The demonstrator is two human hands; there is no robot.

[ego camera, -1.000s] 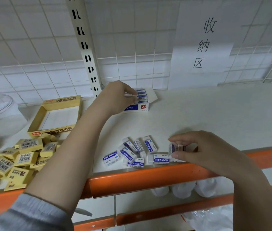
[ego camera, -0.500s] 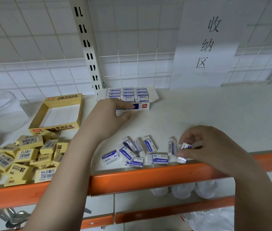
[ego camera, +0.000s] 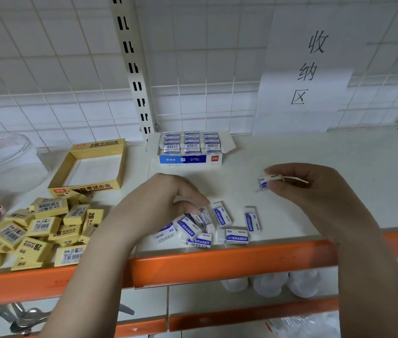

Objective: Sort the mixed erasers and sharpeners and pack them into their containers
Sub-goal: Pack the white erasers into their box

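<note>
Yellow erasers [ego camera: 39, 230] heaped at far left, yellow box [ego camera: 90, 167] empty behind them
Left hand [ego camera: 159, 206] lowered on blue pile [ego camera: 205, 228], one eraser pinched by fingertips
Blue box [ego camera: 190, 148] nearly filled, at shelf back
Right hand [ego camera: 315, 191] raised, eraser [ego camera: 266, 181] gripped
Step judged: blue erasers being boxed; next, both to be slotted into remaining gaps

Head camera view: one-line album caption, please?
Right hand lifts a white-and-blue eraser; left hand reaches into loose ones.

full box [ego camera: 190, 148] at centre, empty box [ego camera: 90, 167] to its left, loose erasers [ego camera: 207, 225] below, eraser pile [ego camera: 34, 232] lower left.
</note>
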